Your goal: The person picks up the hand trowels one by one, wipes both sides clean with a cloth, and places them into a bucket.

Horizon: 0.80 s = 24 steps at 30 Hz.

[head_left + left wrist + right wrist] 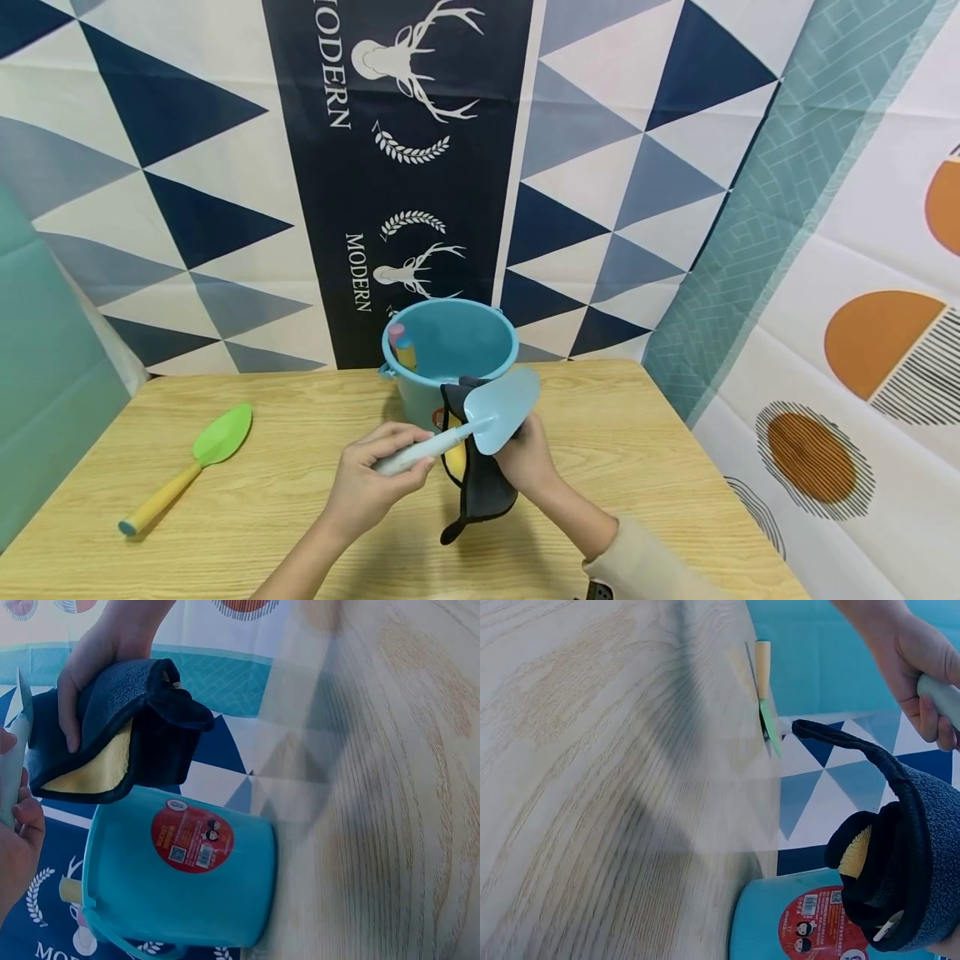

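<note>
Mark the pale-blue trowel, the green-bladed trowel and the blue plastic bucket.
Pale-blue trowel (487,421): head view, blade base.
Green-bladed trowel (206,451): head view, blade base.
Blue plastic bucket (180,895): left wrist view, outer wall.

A pale-handled trowel, its light-blue blade pointing forward and right, is held above the surface, just beside a folded dark cloth with a yellow inner side.
</note>
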Motion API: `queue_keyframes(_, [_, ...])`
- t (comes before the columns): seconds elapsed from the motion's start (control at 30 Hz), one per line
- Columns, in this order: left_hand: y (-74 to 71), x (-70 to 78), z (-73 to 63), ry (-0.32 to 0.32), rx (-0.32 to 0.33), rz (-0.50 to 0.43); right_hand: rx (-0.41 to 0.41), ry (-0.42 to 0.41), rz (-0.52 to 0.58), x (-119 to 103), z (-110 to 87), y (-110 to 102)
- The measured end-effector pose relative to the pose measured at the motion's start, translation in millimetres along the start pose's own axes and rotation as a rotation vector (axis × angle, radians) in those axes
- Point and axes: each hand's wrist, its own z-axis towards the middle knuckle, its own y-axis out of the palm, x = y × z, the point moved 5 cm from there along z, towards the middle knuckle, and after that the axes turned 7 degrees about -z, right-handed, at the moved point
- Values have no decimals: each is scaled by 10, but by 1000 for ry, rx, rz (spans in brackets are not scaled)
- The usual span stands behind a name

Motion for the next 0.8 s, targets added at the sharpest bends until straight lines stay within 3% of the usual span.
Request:
queue_keyframes(0.2, [11,20,3,24,3,-8,-22,85,-75,15,-29,50])
queue_keyframes(0.4, [2,43,19,46,23,-3,-136,216,-121,51,-94,144])
queue_keyframes(0.53, [-20,45,31,50,42,23,-191,256,-98,51,-118,181])
queue_keyframes(0.63, [-46,36,35,32,54,46,-197,254,-85,53,-117,172])
queue_keyframes(0.8, [-123,-21,20,-57,100,91,-197,224,-101,82,-110,138])
